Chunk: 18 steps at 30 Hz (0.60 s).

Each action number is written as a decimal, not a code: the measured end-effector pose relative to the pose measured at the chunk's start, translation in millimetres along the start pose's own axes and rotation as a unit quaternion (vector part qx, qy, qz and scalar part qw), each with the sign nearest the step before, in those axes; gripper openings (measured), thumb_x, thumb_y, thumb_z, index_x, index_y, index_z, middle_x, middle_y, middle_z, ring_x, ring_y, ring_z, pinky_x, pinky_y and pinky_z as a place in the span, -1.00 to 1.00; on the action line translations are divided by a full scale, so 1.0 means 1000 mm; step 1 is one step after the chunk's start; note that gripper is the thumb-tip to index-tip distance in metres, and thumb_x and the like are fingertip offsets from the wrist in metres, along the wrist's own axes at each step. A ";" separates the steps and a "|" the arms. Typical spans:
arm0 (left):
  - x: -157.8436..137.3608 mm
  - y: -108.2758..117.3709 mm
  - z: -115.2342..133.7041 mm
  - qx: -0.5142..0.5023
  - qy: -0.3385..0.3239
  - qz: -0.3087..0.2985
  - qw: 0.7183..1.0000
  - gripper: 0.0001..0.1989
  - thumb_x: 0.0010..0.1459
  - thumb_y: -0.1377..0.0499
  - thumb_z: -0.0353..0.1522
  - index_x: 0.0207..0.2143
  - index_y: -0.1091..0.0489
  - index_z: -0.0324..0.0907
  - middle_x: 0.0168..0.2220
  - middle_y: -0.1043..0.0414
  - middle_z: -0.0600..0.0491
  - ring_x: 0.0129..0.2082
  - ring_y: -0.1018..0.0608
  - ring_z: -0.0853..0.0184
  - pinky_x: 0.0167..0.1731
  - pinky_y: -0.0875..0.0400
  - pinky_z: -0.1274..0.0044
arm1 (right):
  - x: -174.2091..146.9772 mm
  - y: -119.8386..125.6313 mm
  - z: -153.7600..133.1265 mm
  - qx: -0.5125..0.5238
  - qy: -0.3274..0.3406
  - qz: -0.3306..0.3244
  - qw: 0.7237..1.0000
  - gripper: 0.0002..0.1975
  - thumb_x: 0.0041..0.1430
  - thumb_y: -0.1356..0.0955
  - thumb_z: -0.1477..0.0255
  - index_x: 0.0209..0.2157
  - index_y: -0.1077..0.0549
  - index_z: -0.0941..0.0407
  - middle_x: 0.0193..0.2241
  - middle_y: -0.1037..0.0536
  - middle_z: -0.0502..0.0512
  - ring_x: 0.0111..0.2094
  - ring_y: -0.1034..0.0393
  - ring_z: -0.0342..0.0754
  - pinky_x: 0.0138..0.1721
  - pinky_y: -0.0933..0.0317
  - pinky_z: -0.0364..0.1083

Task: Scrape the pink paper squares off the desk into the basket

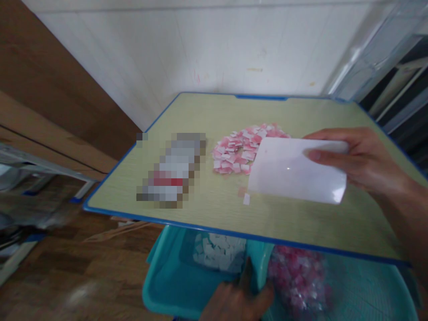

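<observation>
My right hand (364,160) grips a bent white sheet (294,171) with a glossy face, thumb on top and fingers behind. The sheet hangs over the table's right half, and its left end covers part of a pile of small pink and white squares (234,151). Two loose squares (246,199) lie just in front of the pile. Below the table's front edge, my left hand (237,301) is blurred at the rim between two teal tubs. One finger points toward white pieces (220,252) in the left tub (180,285); whether it grips the rim is unclear.
A pixelated flat object (172,171) lies on the left of the blue-edged folding table (200,111). Shiny pink wrapped pieces (301,276) fill part of the right teal tub (374,285). A white wall (200,49) stands behind, with a brown cabinet (60,80) at left.
</observation>
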<state>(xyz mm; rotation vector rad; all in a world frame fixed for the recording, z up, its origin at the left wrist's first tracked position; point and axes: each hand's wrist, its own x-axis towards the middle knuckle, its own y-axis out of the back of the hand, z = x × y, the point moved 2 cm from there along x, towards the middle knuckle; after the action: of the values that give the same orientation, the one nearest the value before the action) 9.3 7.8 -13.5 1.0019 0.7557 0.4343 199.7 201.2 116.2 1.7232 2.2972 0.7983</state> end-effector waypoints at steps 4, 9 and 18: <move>0.000 -0.001 0.000 0.009 0.005 0.015 1.000 -0.54 0.09 -0.11 -0.46 0.05 -0.12 -0.06 -0.07 -0.34 -0.29 -0.40 -0.55 0.12 -0.57 -0.46 0.42 | 0.000 -0.002 -0.002 0.001 -0.003 -0.048 0.999 -0.86 -0.10 -0.40 0.28 -0.41 -0.52 -0.03 -0.55 -0.52 -0.10 -0.63 -0.34 -0.17 -0.71 -0.15 -0.23; 0.000 -0.001 0.000 0.024 -0.001 0.032 0.999 -0.54 0.07 -0.12 -0.47 0.03 -0.14 -0.06 -0.08 -0.35 -0.27 -0.41 -0.55 0.11 -0.62 -0.45 0.46 | -0.004 -0.017 -0.009 0.012 0.043 -0.151 0.987 -0.80 -0.04 -0.38 0.35 -0.30 -0.51 -0.02 -0.41 -0.56 -0.10 -0.50 -0.42 -0.17 -0.62 -0.22 -0.26; -0.001 -0.002 0.000 0.023 0.006 0.010 1.000 -0.50 0.08 -0.11 -0.47 0.07 -0.08 -0.04 -0.06 -0.34 -0.27 -0.42 -0.55 0.13 -0.58 -0.46 0.44 | -0.005 -0.016 -0.007 0.005 0.035 -0.101 0.994 -0.78 -0.04 -0.37 0.28 -0.30 -0.53 0.02 -0.42 -0.57 -0.03 -0.50 -0.44 -0.11 -0.60 -0.25 -0.22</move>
<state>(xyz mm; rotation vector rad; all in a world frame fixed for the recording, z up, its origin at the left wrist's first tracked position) 8.5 6.8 -14.8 1.0515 0.7701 0.4418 185.0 191.8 113.2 1.4580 2.4752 0.8189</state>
